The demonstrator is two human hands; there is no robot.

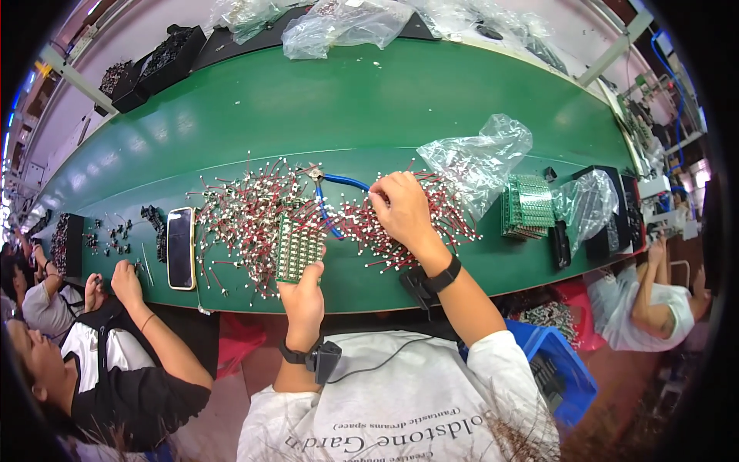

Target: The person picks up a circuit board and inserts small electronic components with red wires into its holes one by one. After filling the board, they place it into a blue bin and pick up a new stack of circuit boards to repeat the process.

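Note:
My left hand (302, 302) grips a green circuit board panel (299, 252) with rows of small pale parts, tilted up over a pile of short red wires with white connectors (239, 223). The fingers of my right hand (402, 206) are bent together over a second heap of these wires (454, 215); what they pinch is hidden. Between the two heaps lie cutters with blue handles (346, 181), opened wide. One handle runs up to my right fingertips, and I cannot tell whether they touch it.
A phone (182, 248) lies left of the wires. At right are a stack of green boards (528, 205), a clear plastic bag (485, 158) and a black box (604, 208). A co-worker's hand (127, 283) rests by the left table edge. A blue crate (558, 369) stands below.

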